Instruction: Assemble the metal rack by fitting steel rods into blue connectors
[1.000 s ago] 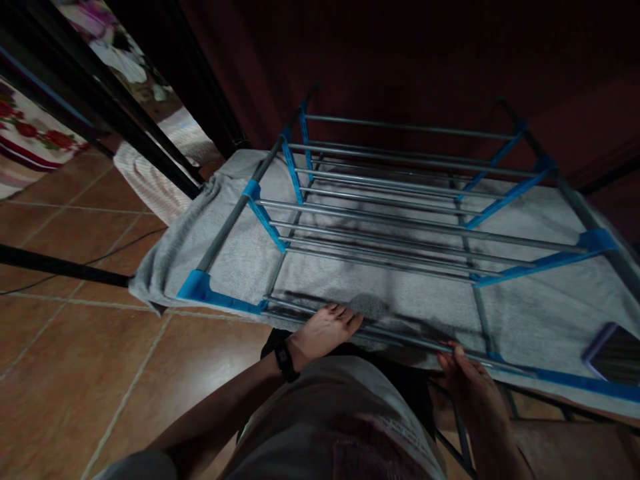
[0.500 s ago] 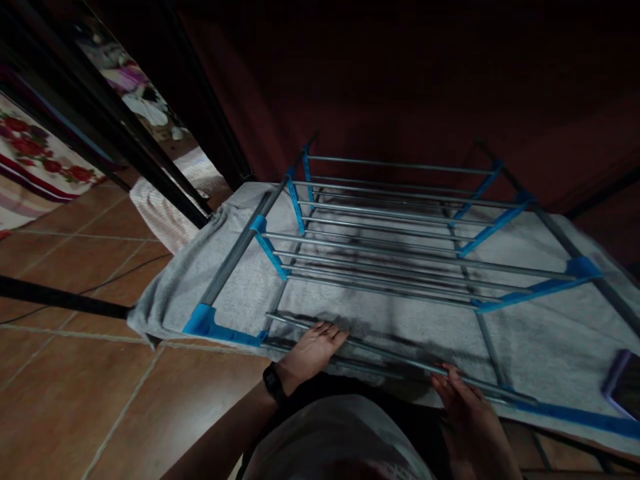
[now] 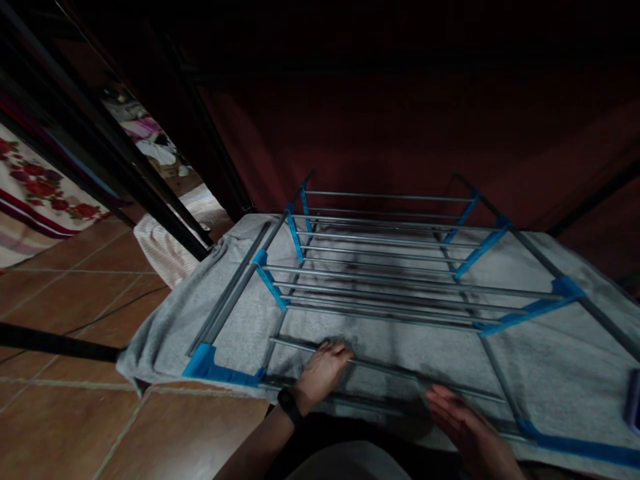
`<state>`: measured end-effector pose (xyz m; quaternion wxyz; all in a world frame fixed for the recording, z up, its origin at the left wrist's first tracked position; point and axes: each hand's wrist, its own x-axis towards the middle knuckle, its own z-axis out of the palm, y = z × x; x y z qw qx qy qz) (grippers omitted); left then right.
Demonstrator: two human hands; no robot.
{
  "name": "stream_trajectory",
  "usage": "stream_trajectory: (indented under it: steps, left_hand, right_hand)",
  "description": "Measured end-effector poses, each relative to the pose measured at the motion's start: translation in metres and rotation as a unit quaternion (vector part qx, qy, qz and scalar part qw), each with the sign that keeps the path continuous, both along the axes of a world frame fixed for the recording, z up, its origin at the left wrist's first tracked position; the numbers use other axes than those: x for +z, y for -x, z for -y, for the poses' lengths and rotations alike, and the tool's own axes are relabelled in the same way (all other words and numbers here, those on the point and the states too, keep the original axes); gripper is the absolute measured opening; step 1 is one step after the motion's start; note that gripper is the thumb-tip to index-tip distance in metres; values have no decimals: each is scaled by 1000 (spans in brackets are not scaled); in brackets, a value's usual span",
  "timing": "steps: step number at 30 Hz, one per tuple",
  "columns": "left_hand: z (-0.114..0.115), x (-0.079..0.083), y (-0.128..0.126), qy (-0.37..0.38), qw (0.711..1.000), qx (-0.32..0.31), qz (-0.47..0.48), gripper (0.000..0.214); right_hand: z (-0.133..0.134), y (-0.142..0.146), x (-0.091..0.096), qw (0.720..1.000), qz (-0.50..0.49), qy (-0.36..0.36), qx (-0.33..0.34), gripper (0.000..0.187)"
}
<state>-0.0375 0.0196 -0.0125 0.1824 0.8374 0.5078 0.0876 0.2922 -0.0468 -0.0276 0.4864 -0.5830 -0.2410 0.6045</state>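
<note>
A rack [image 3: 385, 285] of grey metal tubes and blue plastic side brackets lies on a grey cloth in front of me. My left hand [image 3: 325, 372], with a black band at its wrist, is closed over a metal tube [image 3: 385, 369] that lies slantwise within the near part of the frame. My right hand [image 3: 457, 417] is beside the tube's right half, palm turned inward and fingers stretched out, slightly blurred. Nothing shows in it. The near-left blue bracket [image 3: 227, 375] and the near-right blue bracket [image 3: 585, 447] lie at the front edge.
The grey cloth [image 3: 165, 333] covers the surface under the rack. A dark purple-edged phone-like object [image 3: 633, 403] is at the right edge. Behind rises a dark red panel [image 3: 390, 140]. Dark metal bars [image 3: 60, 343] stand at the left above the tiled floor [image 3: 60, 427].
My right hand has come off the tube and opened. The tube's right end has shifted left, inside the frame. My left hand keeps its hold. The view has tilted slightly up.
</note>
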Motion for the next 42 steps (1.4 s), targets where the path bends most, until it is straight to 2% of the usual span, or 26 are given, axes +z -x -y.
stream_trajectory:
  steps: [4,7,9,12,16,19,22,24,26,29,33,35,38,42]
  left_hand:
    - [5,-4,-2,-25,999,19,1,22]
    - [7,-4,-3,-37,999,22,-12,23]
    - [8,-1,-4,-42,999,20,-23,24]
    - [10,4,-4,-50,998,24,-29,30]
    - [11,6,-2,-49,998,38,-33,36]
    - [9,5,0,-37,998,40,-28,37]
    - [5,3,-1,-18,998,52,-26,39]
    - [2,3,-4,-7,998,64,-29,44]
    - [0,3,-8,-6,997,72,-32,47]
    - [-4,3,-13,-7,996,76,-34,46]
    - [2,7,-12,-4,997,83,-6,43]
    - [17,10,-6,-19,996,88,24,44]
    - [50,11,4,-42,994,86,46,39]
    - [87,-4,18,-53,996,67,21,37]
  right_hand:
    - [11,7,-14,999,26,13,36,48]
    - [16,18,-24,992,97,-48,64,48]
    - [19,25,-27,976,168,-109,89,46]
    - [23,29,-28,927,296,-193,128,39]
    - [18,19,-27,866,394,-258,170,31]
    - [5,9,-31,778,510,-324,174,33]
    - [-12,4,-37,700,590,-359,182,37]
    - [-22,4,-41,659,621,-371,205,40]
    - [-30,5,-46,632,637,-379,226,43]
    - [-39,8,-53,617,645,-380,244,43]
    - [-46,10,-57,616,659,-347,257,42]
    - [-48,10,-57,617,661,-339,260,43]
    - [-50,9,-57,621,656,-343,260,44]
    - [-49,9,-55,627,650,-339,264,46]
